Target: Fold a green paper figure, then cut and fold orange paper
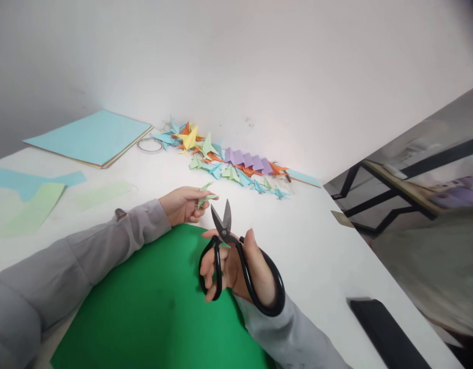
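Note:
Pinched in my left hand (184, 205) is a small light-green folded paper piece (206, 197), its points sticking out past the fingertips. My right hand (236, 266) has its thumb and fingers through the black handles of a pair of scissors (225, 225). The blades point up and stand apart, close to the green piece but not touching it. Below both hands lies a large green sheet (155, 307) on the white table (309, 246).
Along the wall runs a row of colourful folded paper shapes (229, 159). A stack of coloured sheets (94, 136) and a roll of tape (150, 145) are at the back left. Blue paper scraps (32, 180) and green ones (36, 210) lie left. A black object (388, 333) rests at the right.

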### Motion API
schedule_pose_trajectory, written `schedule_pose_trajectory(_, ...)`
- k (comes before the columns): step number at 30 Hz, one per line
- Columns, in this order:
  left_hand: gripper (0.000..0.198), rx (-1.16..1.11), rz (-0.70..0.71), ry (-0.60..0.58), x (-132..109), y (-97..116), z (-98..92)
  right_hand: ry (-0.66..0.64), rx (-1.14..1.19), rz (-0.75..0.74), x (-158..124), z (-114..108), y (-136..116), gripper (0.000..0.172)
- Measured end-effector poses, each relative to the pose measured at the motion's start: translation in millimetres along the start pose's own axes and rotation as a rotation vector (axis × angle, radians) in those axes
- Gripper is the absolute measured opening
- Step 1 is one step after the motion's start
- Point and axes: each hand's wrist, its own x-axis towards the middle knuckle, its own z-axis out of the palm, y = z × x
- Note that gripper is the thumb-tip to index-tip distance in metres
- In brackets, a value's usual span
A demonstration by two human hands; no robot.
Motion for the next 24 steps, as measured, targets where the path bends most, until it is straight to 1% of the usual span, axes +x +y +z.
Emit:
schedule_pose_trajectory(4,0.017,0.039,0.014,-0.042,0.7,-2.6,-0.5,0.02,-0.038,-0.011,2.4,-2.5,0.1,0.07)
schedule_pose_trajectory(9,0.018,0.087,0.015,-0.074,1.4,-3.8,-1.8,0.009,-0.073,0.002,1.5,-3.6,-1.0,0.072)
schedule_pose_trajectory(19,0.017,0.119,-0.002,-0.073,-0.4,-1.8,0.1,0.018,-0.109,-0.016,-1.2,-3.3,-0.9,0.074)
schedule_pose_trajectory(24,0.019,0.163,-0.027,-0.1,0.1,2.2,-6.7,0.039,-0.164,-0.009,-1.5,-3.8,-0.4,0.078)
